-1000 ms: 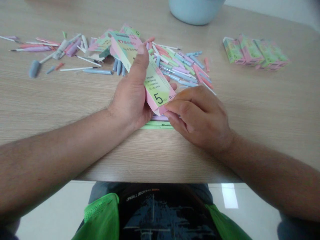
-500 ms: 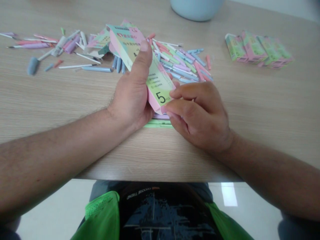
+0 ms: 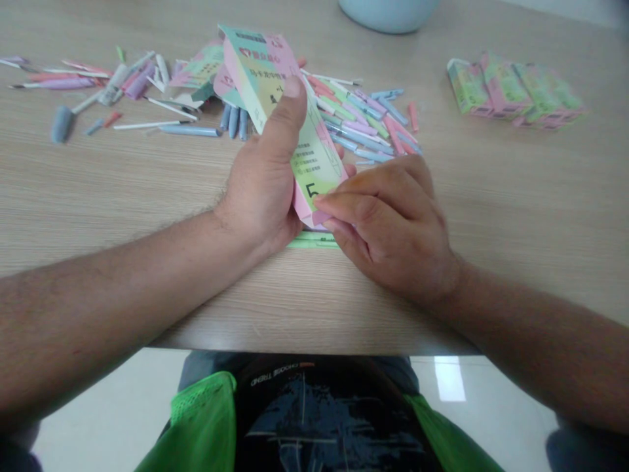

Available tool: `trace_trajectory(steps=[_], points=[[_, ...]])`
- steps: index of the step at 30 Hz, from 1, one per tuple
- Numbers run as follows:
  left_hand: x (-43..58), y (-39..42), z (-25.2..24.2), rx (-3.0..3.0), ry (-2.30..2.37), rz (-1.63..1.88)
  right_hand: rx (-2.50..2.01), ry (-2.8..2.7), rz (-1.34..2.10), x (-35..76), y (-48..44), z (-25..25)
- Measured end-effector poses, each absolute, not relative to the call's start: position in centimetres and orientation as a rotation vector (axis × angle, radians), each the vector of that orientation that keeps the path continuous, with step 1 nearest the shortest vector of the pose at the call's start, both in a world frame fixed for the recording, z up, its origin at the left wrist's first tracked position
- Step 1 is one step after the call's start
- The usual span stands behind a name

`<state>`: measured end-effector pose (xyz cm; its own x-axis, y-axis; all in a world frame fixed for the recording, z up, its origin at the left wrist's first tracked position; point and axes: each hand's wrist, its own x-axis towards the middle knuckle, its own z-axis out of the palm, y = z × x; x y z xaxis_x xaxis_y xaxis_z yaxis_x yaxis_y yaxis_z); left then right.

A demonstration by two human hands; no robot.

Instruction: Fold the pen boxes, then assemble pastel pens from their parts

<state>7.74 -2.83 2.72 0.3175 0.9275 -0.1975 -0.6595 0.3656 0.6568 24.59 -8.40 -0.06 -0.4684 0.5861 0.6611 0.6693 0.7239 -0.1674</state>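
Pastel carton (image 3: 312, 147) held aslant

It is above the table (image 3: 275, 301) — the left hand (image 3: 263, 180) wrapped around its middle, the right hand (image 3: 396, 226) pinching its near end. Beyond lie loose pens (image 3: 366, 130); to the right, printed boxes (image 3: 506, 90).

Pastel carton (image 3: 312, 154) in both hands (image 3: 263, 187)
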Motion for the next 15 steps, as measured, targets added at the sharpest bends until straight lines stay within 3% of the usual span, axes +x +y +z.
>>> trace_trajectory(steps=[7,15], points=[[8.13,-2.98,2.61,0.676,0.697,1.282,-0.885,-2.206,-0.221,24.62,-8.24,0.03],[7.71,-3.79,2.42,0.675,0.612,1.113,-0.775,-2.177,-0.206,24.73,-8.26,-0.38]])
